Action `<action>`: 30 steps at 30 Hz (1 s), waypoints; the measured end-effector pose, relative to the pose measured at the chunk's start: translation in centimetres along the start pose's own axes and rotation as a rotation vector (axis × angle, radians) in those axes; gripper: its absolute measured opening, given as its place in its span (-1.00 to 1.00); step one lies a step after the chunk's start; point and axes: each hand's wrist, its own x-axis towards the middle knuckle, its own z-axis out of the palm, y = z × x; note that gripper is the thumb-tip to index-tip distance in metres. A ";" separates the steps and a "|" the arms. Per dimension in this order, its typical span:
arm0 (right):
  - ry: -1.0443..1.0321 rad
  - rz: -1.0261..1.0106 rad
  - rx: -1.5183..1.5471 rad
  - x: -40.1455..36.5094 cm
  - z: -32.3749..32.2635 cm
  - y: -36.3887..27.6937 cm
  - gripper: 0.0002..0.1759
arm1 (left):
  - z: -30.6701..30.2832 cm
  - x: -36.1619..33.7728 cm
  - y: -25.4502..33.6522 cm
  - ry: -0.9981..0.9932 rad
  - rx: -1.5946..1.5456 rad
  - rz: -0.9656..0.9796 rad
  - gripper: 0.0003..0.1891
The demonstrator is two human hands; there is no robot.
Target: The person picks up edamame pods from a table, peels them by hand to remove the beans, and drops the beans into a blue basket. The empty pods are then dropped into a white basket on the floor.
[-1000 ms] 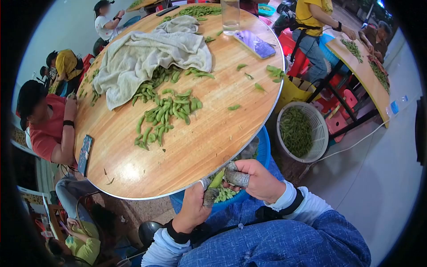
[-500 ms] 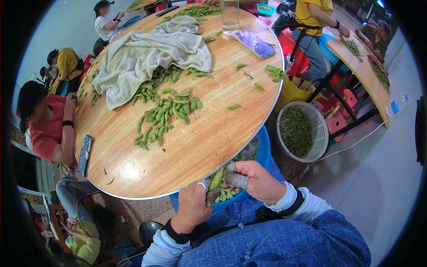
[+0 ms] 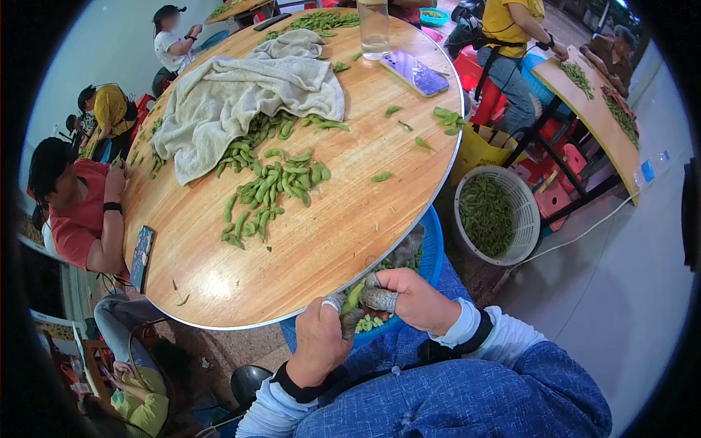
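Between my two hands, over a blue basin [image 3: 434, 252] at the table's near edge, is a green bean pod [image 3: 353, 298]. My left hand [image 3: 321, 337] pinches its lower left side. On the other side, my right hand [image 3: 418, 298] presses it with wrapped fingertips. Grey tape covers fingers of both hands. Shelled pale green beans [image 3: 370, 322] and a grey cloth show in the basin below. A pile of pods [image 3: 274, 182] lies on the round wooden table [image 3: 314, 248], beside a crumpled grey towel [image 3: 241, 98].
A purple phone [image 3: 414, 72] and a glass [image 3: 374, 33] stand at the far right of the table; a dark phone [image 3: 142, 257] lies left. A white basket [image 3: 522, 212] of pods is on the floor. A person in red [image 3: 84, 212] sits left; others work around.
Both hands remain at the pod with only a slight shift. The seated person in red has moved the forearms a little. The view has shifted slightly.
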 end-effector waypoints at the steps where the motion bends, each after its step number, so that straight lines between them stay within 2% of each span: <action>1: -0.006 -0.058 0.062 0.0 0.1 0.0 -0.82 | 0.7 -0.1 -0.7 0.036 -0.109 0.008 -0.80; 2: -0.013 -0.115 0.125 0.0 0.3 0.1 -0.82 | 1.1 -0.3 -1.2 0.071 -0.218 0.015 -0.80; 8: -0.051 -0.328 0.174 1.0 0.5 1.9 -0.80 | 1.5 -1.0 -1.7 -0.027 -1.076 -0.467 -0.58; 11: -0.085 -0.415 0.072 1.8 -0.1 2.5 -0.80 | 0.9 -0.4 -1.1 -0.001 -1.462 -0.748 -0.63; 12: -0.093 -0.444 0.026 1.9 -0.4 2.6 -0.80 | 0.8 -0.3 -1.0 -0.026 -1.489 -0.794 -0.66; 14: -0.084 -0.371 0.034 2.0 -0.9 2.8 -0.82 | 0.5 0.0 -1.1 -0.077 -1.542 -0.887 -0.72; 17: -0.020 -0.343 0.016 1.7 -0.8 2.1 -0.86 | 0.6 -0.4 -1.6 -0.149 -1.092 -0.603 -0.82; 20: 0.055 -0.387 -0.095 1.2 -0.5 1.7 -0.87 | 0.3 0.0 -1.3 -0.072 -0.547 -0.352 -0.85; 23: 0.128 -0.442 -0.356 0.3 -0.2 0.9 -0.88 | -0.8 1.1 -0.3 -0.050 -0.438 -0.261 -0.86; 27: 0.218 -0.547 -0.696 -0.9 1.0 -0.6 -0.88 | -0.8 1.0 -0.7 -0.143 -0.743 -0.416 -0.85; 30: 0.230 -0.588 -0.793 -0.8 1.3 -0.6 -0.86 | -1.0 1.0 -0.4 -0.208 -0.868 -0.499 -0.84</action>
